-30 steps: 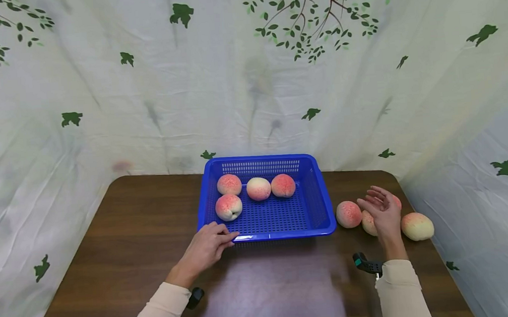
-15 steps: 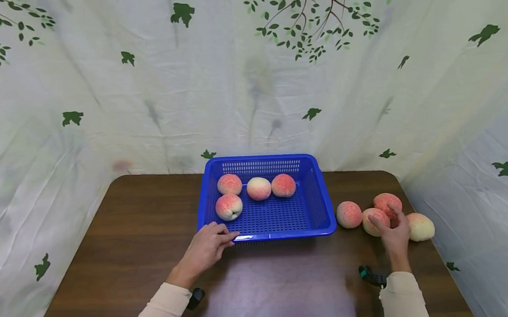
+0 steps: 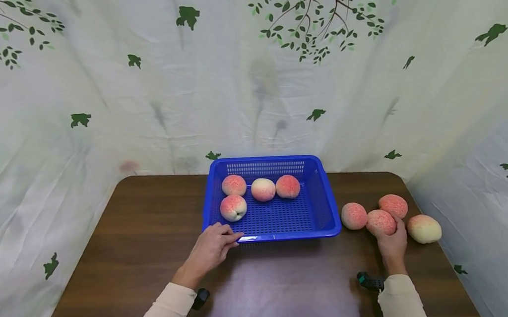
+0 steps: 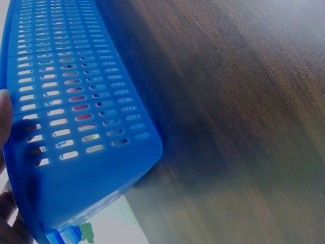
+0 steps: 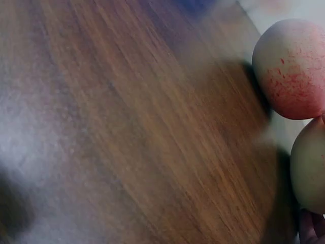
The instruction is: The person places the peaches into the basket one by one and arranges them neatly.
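Right hand (image 3: pixel 393 248) curled round a peach (image 3: pixel 380 222), right of frame, neighbour peach (image 3: pixel 354 216) between it and the basket (image 3: pixel 293 235), two peaches (image 3: pixel 393 205) crowding its far right, four peaches (image 3: pixel 263 189) inside, left hand (image 3: pixel 211 247) gripping the lower-left rim, slotted outer wall (image 4: pixel 101 170) plain only in left wrist view, held peach's pale side in right wrist view

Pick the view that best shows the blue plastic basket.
Head: frames the whole blue plastic basket from above, though the left hand covers one near corner. Left wrist: cropped view of its slotted outer wall, inside mostly hidden. Right wrist: just a blurred blue patch, probably the basket.
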`<control>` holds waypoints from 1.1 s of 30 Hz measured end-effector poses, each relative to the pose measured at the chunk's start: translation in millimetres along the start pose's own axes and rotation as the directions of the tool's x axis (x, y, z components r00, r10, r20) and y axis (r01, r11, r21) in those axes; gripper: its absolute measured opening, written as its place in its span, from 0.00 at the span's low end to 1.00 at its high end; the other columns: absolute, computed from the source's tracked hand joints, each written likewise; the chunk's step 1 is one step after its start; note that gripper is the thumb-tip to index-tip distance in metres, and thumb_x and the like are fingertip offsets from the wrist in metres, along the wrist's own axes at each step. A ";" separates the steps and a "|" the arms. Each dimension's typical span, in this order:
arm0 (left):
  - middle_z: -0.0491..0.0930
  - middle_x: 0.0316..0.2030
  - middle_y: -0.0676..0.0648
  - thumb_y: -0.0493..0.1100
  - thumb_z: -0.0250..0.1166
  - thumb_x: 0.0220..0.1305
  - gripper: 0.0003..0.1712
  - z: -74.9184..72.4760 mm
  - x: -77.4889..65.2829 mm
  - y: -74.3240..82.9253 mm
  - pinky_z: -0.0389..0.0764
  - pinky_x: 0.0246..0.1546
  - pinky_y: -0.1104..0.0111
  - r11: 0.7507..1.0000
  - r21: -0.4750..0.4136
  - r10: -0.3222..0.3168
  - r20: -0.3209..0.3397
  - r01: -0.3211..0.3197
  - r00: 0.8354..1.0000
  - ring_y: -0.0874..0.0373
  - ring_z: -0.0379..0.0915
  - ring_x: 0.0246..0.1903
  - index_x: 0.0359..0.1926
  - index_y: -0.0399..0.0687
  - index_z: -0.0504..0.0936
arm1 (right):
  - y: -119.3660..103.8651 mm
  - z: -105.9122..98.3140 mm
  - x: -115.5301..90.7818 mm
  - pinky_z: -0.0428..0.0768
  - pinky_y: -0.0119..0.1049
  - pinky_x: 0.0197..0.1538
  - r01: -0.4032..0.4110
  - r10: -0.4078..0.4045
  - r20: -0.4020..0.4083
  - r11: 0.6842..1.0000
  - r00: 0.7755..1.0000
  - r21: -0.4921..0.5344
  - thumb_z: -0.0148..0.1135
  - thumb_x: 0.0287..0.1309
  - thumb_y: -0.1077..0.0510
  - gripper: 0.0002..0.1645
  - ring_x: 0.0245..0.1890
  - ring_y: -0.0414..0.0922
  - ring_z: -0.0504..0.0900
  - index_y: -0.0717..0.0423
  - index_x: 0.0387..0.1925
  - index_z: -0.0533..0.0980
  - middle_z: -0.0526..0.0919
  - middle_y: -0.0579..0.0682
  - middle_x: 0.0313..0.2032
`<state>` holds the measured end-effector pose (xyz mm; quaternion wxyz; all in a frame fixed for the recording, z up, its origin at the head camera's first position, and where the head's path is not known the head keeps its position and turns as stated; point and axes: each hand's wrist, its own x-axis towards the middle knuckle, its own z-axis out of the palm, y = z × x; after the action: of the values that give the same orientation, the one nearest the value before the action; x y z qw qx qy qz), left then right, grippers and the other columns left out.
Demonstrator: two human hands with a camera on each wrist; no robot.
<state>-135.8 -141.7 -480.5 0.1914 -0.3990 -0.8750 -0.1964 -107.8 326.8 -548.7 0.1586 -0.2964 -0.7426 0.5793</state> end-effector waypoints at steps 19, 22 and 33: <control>0.76 0.27 0.54 0.38 0.75 0.49 0.13 -2.9 -0.5 -1.7 0.65 0.26 0.71 1.000 0.005 0.010 0.036 -0.010 0.999 0.59 0.64 0.24 0.40 0.48 0.90 | -16.8 -15.6 -11.6 0.56 0.47 0.69 -0.031 0.032 -0.022 0.999 0.999 0.038 0.71 0.55 0.54 0.50 0.65 0.52 0.59 0.55 0.73 0.54 0.59 0.57 0.69; 0.76 0.27 0.54 0.38 0.75 0.49 0.13 -2.5 -0.1 -1.5 0.64 0.26 0.71 1.000 0.006 0.008 0.038 -0.008 0.999 0.59 0.64 0.24 0.40 0.48 0.89 | -25.4 -17.9 -14.6 0.64 0.38 0.63 -0.033 0.033 -0.011 0.999 0.999 0.033 0.70 0.55 0.52 0.50 0.62 0.50 0.61 0.53 0.73 0.54 0.60 0.55 0.67; 0.77 0.27 0.54 0.38 0.75 0.49 0.14 -2.4 1.8 -1.0 0.65 0.26 0.70 1.000 -0.010 -0.010 0.047 0.010 0.999 0.59 0.64 0.24 0.40 0.48 0.89 | -54.9 -18.0 -21.4 0.71 0.19 0.49 -0.007 0.001 0.049 0.991 0.999 0.130 0.72 0.53 0.58 0.50 0.57 0.43 0.67 0.53 0.72 0.55 0.63 0.52 0.63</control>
<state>-137.2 -142.4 -477.8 0.1678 -0.4002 -0.8802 -0.1923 -94.9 318.8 -489.0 0.1584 -0.2728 -0.7063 0.6338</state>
